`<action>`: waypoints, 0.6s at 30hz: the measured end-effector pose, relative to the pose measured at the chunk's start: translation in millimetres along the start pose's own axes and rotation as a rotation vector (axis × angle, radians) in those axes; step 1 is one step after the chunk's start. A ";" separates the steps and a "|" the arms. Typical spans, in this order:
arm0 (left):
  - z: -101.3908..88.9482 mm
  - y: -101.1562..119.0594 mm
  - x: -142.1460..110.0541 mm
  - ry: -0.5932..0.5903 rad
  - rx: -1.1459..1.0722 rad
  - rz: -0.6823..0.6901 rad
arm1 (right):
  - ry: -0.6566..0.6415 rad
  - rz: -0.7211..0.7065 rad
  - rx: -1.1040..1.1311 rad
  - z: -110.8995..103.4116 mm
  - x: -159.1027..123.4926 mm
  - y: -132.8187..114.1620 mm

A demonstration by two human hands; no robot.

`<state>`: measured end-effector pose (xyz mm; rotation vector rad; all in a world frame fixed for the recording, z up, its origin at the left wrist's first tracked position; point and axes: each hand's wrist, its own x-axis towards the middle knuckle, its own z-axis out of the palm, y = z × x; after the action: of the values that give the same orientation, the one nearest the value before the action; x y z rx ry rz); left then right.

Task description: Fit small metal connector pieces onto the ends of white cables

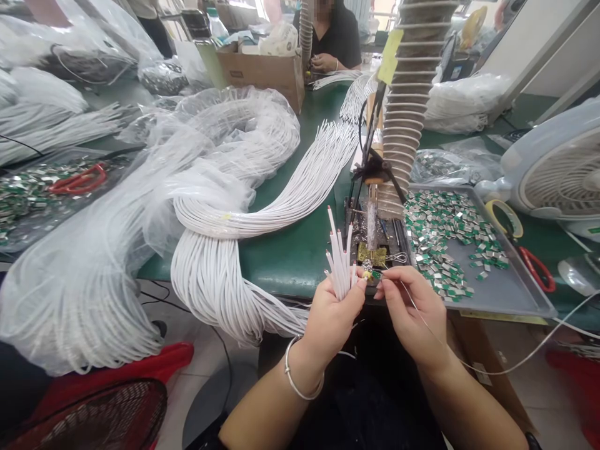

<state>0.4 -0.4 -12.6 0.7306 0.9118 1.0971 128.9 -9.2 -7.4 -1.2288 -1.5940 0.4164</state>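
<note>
My left hand (pixel 335 306) is closed around a bunch of white cables (pixel 341 259), their reddish wire ends pointing up. Just right of its thumb is the tip of a soldering iron (pixel 372 225), which hangs upright from a stand. A small green circuit board (pixel 376 275) sits by the tip, between both hands; which fingers touch it I cannot tell. My right hand (pixel 415 306) pinches a thin solder wire (pixel 509 370) that trails off to the right. Under the iron lies a yellowish cleaning pad (pixel 370 253).
A grey tray (pixel 509 284) of small green-and-metal boards stands at right, near a fan (pixel 557 162), tape roll (pixel 504 215) and red-handled scissors (pixel 537 269). A ribbed hose (pixel 412 94) rises behind the iron. Long cable bundles (pixel 262 219) cross the green table. Another person (pixel 332 37) sits opposite.
</note>
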 end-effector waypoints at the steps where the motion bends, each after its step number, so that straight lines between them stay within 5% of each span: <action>1: 0.7 1.0 0.1 0.008 0.001 0.002 | 0.003 -0.001 0.007 0.4 0.1 -0.1; 11: 5.6 7.2 -2.9 0.026 -0.004 -0.006 | -0.026 -0.021 -0.013 2.0 -3.4 3.7; 18: 4.0 5.0 -1.3 0.048 0.007 -0.036 | 0.096 -0.244 -0.112 2.8 -9.7 10.9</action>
<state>1.6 -0.2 -6.2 0.6932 0.9666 1.0844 131.4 -12.2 -21.7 -1.1025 -1.6771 0.1125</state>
